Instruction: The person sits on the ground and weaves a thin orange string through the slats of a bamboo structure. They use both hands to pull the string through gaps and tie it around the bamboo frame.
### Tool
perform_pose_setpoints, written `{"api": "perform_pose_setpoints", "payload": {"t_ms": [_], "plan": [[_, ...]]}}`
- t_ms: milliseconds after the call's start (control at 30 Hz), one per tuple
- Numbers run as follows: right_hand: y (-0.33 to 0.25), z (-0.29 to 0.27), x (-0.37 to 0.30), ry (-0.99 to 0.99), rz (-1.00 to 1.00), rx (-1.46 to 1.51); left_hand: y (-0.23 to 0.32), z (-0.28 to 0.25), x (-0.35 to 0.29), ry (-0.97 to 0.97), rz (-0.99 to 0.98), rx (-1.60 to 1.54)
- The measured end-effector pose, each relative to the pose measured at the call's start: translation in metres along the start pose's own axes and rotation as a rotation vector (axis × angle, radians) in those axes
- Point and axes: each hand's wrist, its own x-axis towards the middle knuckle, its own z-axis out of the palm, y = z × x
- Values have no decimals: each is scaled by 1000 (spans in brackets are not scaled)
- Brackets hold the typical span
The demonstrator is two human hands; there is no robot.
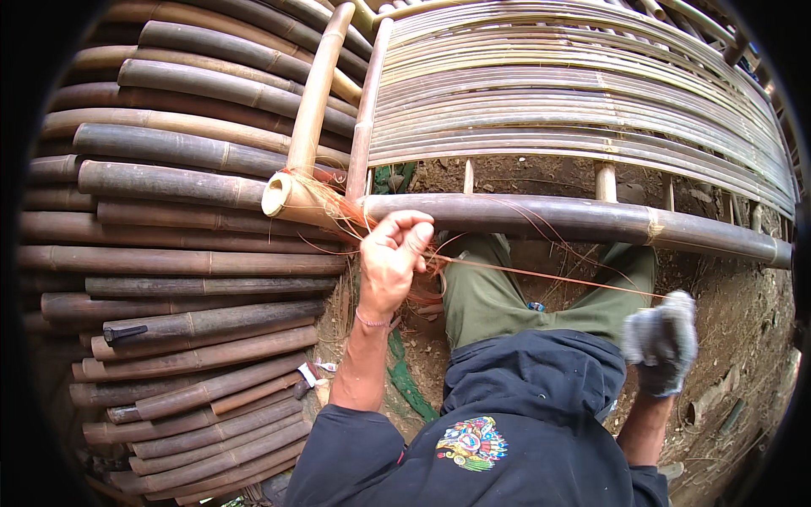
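My left hand point(389, 260), bare, is closed with curled fingers beside the bamboo joint; orange fibres show on both sides of it, though its grip is partly hidden. A thin orange fibre strand point(549, 275) stretches taut from there across my lap. Its far end runs into my right hand point(663, 342), which wears a grey-white glove, is closed, and looks blurred. Loose orange fibres point(345, 207) wrap the joint where a pale upright pole point(317, 93) meets a short, cut bamboo end point(277, 194). Rightward from the joint extends a thick dark bamboo rail point(507, 213).
Beyond the rail lies a panel of split bamboo slats point(507, 93). Stacked bamboo poles point(194, 262) fill the left side, with a small black-handled tool point(127, 331) on them. Green netting point(410, 384) lies on the brown soil point(726, 338), along with bamboo scraps.
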Motion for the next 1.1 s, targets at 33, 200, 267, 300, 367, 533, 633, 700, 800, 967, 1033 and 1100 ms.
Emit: {"api": "perform_pose_setpoints", "payload": {"t_ms": [33, 200, 267, 300, 367, 533, 633, 700, 800, 967, 1033, 1100], "plan": [[-9, -11, -4, 72, -66, 75, -3, -6, 5, 59, -16, 1], [-83, -87, -37, 56, -277, 140, -21, -22, 34, 252, 373, 404], [-107, -120, -58, 76, -256, 129, -16, -35, 32, 193, 352, 536], [-119, -147, -74, 184, -311, 20, -15, -43, 32, 158, 333, 556], [-152, -215, -112, 372, -359, -71, -9, -55, 32, 175, 336, 672], [-240, -388, -227, 1161, 183, -1052, 15, -39, 26, 27, 134, 557], [-176, -322, -177, 1009, 541, -2393, 29, 2, 1, -90, 13, 469], [-108, -165, -93, 679, 139, -1963, 28, 27, -5, -116, -28, 326], [-39, -2, -34, 155, 338, -1168, 36, 47, -12, -167, -79, 191], [63, 87, 22, -180, -14, -920, 33, 61, -23, -203, -263, -101], [88, 104, 38, -117, -142, -827, 36, 60, -29, -176, -291, -132], [103, 98, 46, -126, -93, -715, 32, 55, -31, -200, -285, -193]]}}
